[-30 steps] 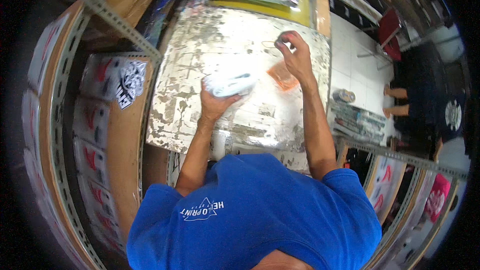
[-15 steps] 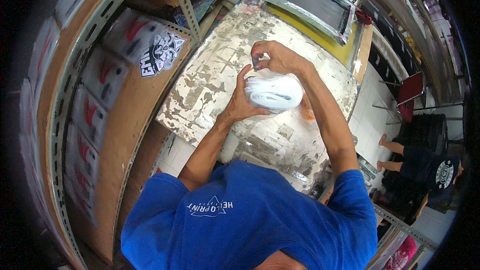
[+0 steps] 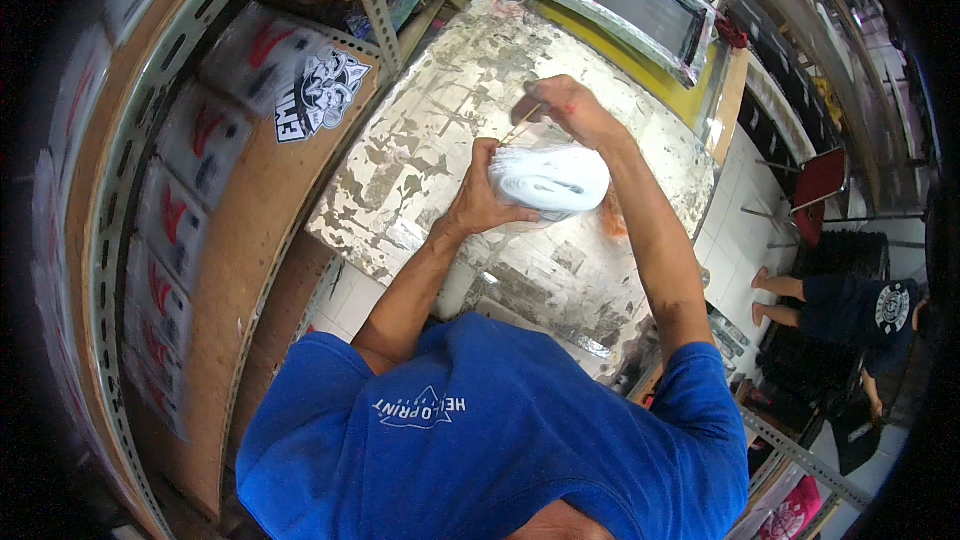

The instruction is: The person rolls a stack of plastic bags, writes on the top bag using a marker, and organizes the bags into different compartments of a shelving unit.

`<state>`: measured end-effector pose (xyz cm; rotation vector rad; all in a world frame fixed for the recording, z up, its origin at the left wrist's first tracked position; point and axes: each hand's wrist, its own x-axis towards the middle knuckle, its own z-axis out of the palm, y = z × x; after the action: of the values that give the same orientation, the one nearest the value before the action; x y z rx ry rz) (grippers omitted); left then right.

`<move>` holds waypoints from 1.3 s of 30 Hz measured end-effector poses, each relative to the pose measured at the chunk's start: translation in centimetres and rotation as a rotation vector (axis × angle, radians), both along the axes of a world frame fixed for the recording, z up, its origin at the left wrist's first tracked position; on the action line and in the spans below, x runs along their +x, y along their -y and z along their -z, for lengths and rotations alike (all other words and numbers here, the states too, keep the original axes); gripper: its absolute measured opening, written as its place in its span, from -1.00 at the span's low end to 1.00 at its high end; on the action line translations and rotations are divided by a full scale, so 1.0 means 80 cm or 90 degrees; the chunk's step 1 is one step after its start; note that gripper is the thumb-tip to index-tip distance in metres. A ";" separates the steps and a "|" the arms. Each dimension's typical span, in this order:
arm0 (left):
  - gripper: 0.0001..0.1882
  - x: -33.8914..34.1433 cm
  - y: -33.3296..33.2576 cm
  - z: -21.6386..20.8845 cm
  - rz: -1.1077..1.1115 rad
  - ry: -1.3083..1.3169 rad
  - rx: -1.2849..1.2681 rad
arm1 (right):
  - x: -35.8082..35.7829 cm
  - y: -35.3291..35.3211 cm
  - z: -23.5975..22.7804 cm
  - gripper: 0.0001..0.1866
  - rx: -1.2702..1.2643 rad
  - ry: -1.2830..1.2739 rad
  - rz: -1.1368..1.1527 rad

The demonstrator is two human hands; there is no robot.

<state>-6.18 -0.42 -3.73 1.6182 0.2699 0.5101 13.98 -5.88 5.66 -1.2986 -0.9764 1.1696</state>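
A folded-over bundle of thin white, plastic-like sheets point(image 3: 552, 180) stands on the worn table, its layered end turned up. My left hand point(image 3: 482, 192) grips it at its left side, thumb along the near edge and fingers behind. Beyond the bundle, my right hand point(image 3: 572, 108) is closed in a pinch on a thin tan rubber band point(image 3: 524, 124). The band runs taut from the right fingertips down to the bundle's far left corner, beside the left fingers. How it passes round the bundle is hidden.
The table point(image 3: 400, 155) has a peeling, patchy white top. Something orange point(image 3: 614, 214) lies by my right forearm. A framed screen point(image 3: 625, 5) rests at the far edge. Shelving with bagged packs point(image 3: 165, 210) borders the left. At right are a red chair point(image 3: 820, 180) and another person point(image 3: 855, 310).
My right hand has drawn slightly up from the bundle, and the band now shows stretched between them. The left hand keeps its hold. The other person's arm has come into view.
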 end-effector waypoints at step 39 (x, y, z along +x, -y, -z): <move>-0.15 -0.003 0.005 -0.011 -0.007 -0.011 -0.022 | -0.007 0.107 -0.096 -0.51 -0.015 0.849 -0.172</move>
<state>-6.40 -0.82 -2.82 1.5894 0.2992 0.4971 13.42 -14.43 13.37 -2.0185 -2.1131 0.3477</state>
